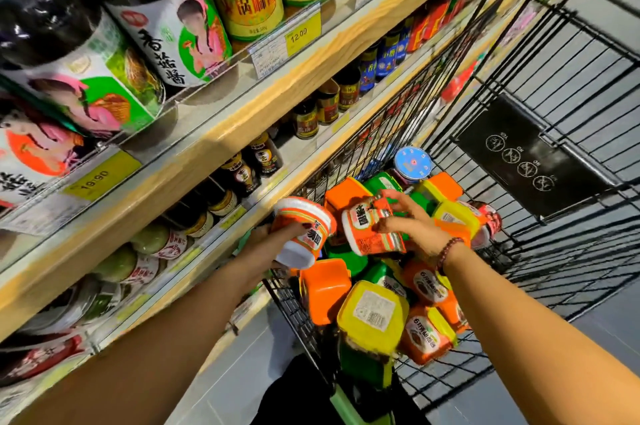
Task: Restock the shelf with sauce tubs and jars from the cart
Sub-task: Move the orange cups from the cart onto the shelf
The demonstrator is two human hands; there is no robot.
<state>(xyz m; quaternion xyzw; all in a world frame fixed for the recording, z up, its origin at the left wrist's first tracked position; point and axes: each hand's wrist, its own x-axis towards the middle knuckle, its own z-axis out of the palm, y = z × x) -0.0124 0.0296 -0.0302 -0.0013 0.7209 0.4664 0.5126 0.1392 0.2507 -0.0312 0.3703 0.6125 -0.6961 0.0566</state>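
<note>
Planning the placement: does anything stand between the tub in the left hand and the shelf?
Nothing visible does. The left hand holds the tub right beside the shelf, above the cart. The nearest shelf row is already fronted with jars, so free space is unclear.

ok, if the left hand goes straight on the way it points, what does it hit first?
Probably the right-hand tub, gripped by the right hand, just past the left-hand tub that the left hand holds; the depth between them is unclear.

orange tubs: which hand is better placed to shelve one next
Left. The left hand grips an orange tub right beside the shelf edge; the right hand holds a second tub farther off, over the cart.
</note>
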